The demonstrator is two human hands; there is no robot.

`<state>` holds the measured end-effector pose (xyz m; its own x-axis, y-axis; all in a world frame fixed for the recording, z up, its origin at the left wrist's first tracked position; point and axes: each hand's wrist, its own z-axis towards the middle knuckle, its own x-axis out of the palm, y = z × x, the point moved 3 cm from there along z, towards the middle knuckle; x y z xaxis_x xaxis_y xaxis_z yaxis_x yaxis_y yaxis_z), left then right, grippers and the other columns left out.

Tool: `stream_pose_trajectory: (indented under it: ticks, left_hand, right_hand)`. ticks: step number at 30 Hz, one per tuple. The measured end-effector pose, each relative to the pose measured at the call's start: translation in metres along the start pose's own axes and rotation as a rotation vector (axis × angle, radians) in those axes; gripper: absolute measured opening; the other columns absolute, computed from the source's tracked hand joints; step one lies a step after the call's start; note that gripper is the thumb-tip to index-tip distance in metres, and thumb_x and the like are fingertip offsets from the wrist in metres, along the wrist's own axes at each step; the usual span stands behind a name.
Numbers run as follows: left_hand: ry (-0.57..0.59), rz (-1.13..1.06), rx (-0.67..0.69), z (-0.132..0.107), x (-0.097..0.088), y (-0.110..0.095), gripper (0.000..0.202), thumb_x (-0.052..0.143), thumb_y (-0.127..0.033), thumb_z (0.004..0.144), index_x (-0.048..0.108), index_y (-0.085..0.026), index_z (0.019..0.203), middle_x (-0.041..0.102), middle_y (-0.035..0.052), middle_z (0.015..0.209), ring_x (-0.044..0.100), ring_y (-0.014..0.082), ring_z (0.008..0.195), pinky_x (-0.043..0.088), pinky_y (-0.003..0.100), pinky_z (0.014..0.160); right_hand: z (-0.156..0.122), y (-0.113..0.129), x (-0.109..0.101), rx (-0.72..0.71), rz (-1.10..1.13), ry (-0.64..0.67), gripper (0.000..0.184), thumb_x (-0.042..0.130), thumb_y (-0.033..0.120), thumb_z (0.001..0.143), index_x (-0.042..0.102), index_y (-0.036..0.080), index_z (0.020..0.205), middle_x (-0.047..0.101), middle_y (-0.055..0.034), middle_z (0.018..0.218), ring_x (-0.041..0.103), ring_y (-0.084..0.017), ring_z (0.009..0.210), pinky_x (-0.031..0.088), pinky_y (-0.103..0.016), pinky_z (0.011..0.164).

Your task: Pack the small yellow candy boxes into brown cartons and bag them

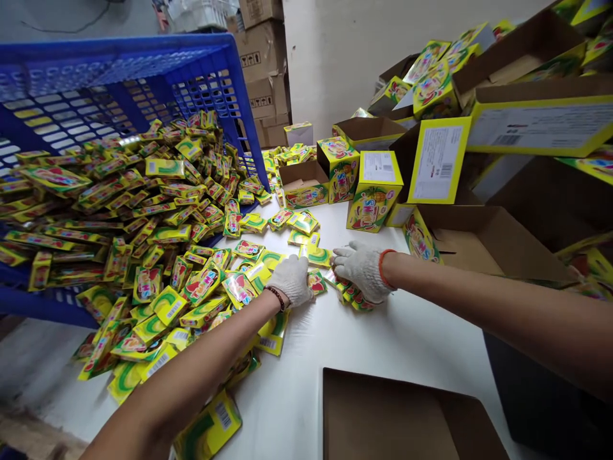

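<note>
Both my hands wear white knit gloves over the white table (pixel 297 370). My left hand (pixel 290 281), a beaded bracelet at its wrist, is closed on a small candy box (pixel 317 282) at the edge of the loose pile; its fingertips are partly hidden. To the right, my right hand (pixel 363 271) curls from above over a short row of small candy boxes (pixel 355 298), green, yellow and red, resting on the table. Another yellow small box (pixel 318 256) lies between the hands. Many similar loose boxes (pixel 204 284) spread to the left.
A tipped blue plastic crate (pixel 249 115) spills small boxes at left. Printed display cartons (pixel 374 198) stand at the back, with open cartons (pixel 469 249) stacked on the right. One open brown carton (pixel 383 415) sits at the front. Large cardboard boxes (pixel 263 64) stand behind.
</note>
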<state>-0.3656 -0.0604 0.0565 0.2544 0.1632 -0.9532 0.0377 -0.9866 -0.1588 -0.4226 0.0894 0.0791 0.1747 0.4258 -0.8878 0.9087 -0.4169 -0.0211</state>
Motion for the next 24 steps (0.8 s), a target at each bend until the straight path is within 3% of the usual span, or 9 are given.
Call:
stream_pose_trajectory:
  ticks: [3, 6, 10, 12, 16, 19, 21, 24]
  left_hand:
    - [0.021, -0.075, -0.049, -0.003, 0.000, 0.001, 0.050, 0.077, -0.034, 0.076, 0.053, -0.016, 0.117, 0.067, 0.0134, 0.109, 0.067, 0.0292, 0.100, 0.051, 0.033, 0.077]
    - [-0.050, -0.200, -0.073, -0.005, -0.001, 0.007, 0.032, 0.062, -0.031, 0.088, 0.052, -0.018, 0.116, 0.068, 0.0111, 0.108, 0.066, 0.0244, 0.095, 0.049, 0.030, 0.075]
    - [-0.147, -0.557, -0.133, -0.005, 0.005, 0.017, 0.011, 0.063, -0.020, 0.083, 0.055, -0.019, 0.091, 0.065, 0.0028, 0.086, 0.060, 0.0186, 0.081, 0.047, 0.028, 0.072]
    - [-0.173, -0.717, -0.178, -0.006, 0.012, 0.021, 0.014, 0.062, -0.015, 0.081, 0.055, -0.019, 0.093, 0.062, -0.0005, 0.078, 0.058, 0.0159, 0.073, 0.046, 0.026, 0.069]
    - [-0.284, -0.996, -0.273, -0.010, 0.030, 0.024, 0.039, 0.066, -0.010, 0.075, 0.054, -0.019, 0.111, 0.062, -0.0025, 0.077, 0.060, 0.0147, 0.071, 0.049, 0.026, 0.072]
    - [-0.358, -1.192, -0.331, -0.013, 0.045, 0.023, 0.042, 0.074, -0.012, 0.069, 0.054, -0.020, 0.106, 0.064, -0.0015, 0.079, 0.062, 0.0154, 0.074, 0.051, 0.027, 0.076]
    - [-0.373, -1.268, -0.342, -0.015, 0.055, 0.021, 0.042, 0.077, -0.015, 0.068, 0.053, -0.020, 0.103, 0.064, -0.0010, 0.080, 0.063, 0.0157, 0.075, 0.052, 0.028, 0.076]
    - [-0.391, -1.416, -0.343, -0.016, 0.065, 0.016, 0.043, 0.079, -0.019, 0.069, 0.051, -0.021, 0.101, 0.065, -0.0010, 0.082, 0.065, 0.0157, 0.076, 0.054, 0.029, 0.077]
  right_hand:
    - [0.005, -0.002, -0.005, 0.024, 0.047, 0.087, 0.055, 0.076, 0.026, 0.052, 0.068, 0.019, 0.106, 0.064, -0.0145, 0.117, 0.061, -0.033, 0.108, 0.045, -0.049, 0.096]
    - [0.004, -0.009, -0.005, 0.115, 0.132, 0.139, 0.053, 0.072, 0.030, 0.058, 0.068, 0.019, 0.110, 0.059, -0.0138, 0.116, 0.064, -0.027, 0.088, 0.051, -0.039, 0.076]
    - [0.000, -0.018, 0.006, 0.159, 0.255, 0.093, 0.061, 0.073, 0.029, 0.055, 0.068, 0.020, 0.115, 0.056, -0.0136, 0.116, 0.064, -0.029, 0.095, 0.052, -0.036, 0.076]
    - [-0.004, -0.019, 0.016, 0.190, 0.326, 0.090, 0.070, 0.074, 0.031, 0.055, 0.064, 0.020, 0.123, 0.056, -0.0133, 0.118, 0.064, -0.030, 0.097, 0.052, -0.037, 0.080]
    - [-0.020, -0.014, 0.028, 0.266, 0.328, -0.005, 0.083, 0.072, 0.040, 0.057, 0.055, 0.020, 0.135, 0.057, -0.0157, 0.120, 0.065, -0.034, 0.096, 0.051, -0.042, 0.082]
    - [-0.033, -0.002, 0.029, 0.318, 0.253, -0.092, 0.098, 0.071, 0.040, 0.057, 0.041, 0.016, 0.148, 0.056, -0.0198, 0.126, 0.061, -0.038, 0.108, 0.048, -0.044, 0.088]
    - [-0.041, 0.011, 0.031, 0.336, 0.177, -0.121, 0.087, 0.068, 0.039, 0.062, 0.047, 0.013, 0.142, 0.058, -0.0216, 0.123, 0.060, -0.040, 0.108, 0.047, -0.047, 0.088]
    - [-0.051, 0.027, 0.036, 0.364, 0.170, -0.159, 0.057, 0.064, 0.035, 0.067, 0.061, 0.012, 0.119, 0.061, -0.0215, 0.116, 0.061, -0.040, 0.103, 0.047, -0.050, 0.087]
